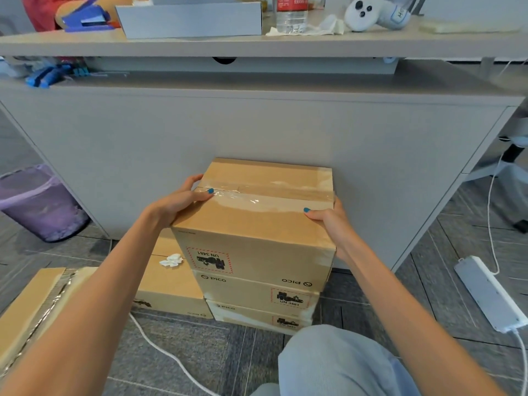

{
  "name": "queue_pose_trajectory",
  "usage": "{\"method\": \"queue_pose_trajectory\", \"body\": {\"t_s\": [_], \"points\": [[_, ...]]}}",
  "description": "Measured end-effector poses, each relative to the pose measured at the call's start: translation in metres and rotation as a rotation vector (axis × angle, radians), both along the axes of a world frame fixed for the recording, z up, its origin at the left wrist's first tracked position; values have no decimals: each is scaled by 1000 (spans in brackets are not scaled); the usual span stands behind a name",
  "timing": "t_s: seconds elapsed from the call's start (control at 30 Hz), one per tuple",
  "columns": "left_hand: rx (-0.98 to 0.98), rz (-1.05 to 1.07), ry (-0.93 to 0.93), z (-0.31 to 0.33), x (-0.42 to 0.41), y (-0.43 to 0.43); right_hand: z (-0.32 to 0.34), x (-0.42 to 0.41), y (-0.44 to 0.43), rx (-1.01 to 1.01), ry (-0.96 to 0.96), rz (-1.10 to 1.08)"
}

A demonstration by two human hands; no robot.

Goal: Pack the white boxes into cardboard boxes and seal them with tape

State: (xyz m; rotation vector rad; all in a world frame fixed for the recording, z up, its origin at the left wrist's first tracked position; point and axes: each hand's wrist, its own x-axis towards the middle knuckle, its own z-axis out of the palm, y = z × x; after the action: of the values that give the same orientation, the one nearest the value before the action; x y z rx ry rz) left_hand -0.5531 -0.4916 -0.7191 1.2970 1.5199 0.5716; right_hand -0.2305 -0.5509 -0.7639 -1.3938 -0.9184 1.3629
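A sealed cardboard box point(257, 221) with clear tape along its top seam sits on top of a stack of two more taped cardboard boxes point(257, 295) against the grey desk panel. My left hand point(183, 200) grips its left top edge, thumb on the tape. My right hand point(328, 217) grips its right top edge, thumb on top. Another cardboard box point(168, 284) lies to the left of the stack with a crumpled white scrap point(171, 260) on it. A white box point(188, 18) stands on the desk above.
A flattened cardboard piece point(31, 307) lies at the lower left. A purple-lined bin point(40, 201) stands left. A white power strip point(491, 292) and cables lie on the floor at right. A blue tape dispenser point(85, 20), a bottle point(291, 12) and another person's arm are at the desk.
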Motion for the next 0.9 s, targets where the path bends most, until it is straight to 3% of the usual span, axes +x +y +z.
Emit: {"method": "queue_pose_trajectory", "body": {"t_s": [0.37, 0.53, 0.77, 0.9], "points": [[92, 13, 29, -2, 3, -4, -3, -1, 3, 34, -3, 9], [320, -50, 339, -7, 0, -3, 4, -2, -2, 30, -85, -7], [639, -101, 733, -3, 9, -14, 16, -6, -9, 167, -496, -86], [832, -159, 757, 6, 25, -25, 27, -10, -14, 267, -825, -48]]}}
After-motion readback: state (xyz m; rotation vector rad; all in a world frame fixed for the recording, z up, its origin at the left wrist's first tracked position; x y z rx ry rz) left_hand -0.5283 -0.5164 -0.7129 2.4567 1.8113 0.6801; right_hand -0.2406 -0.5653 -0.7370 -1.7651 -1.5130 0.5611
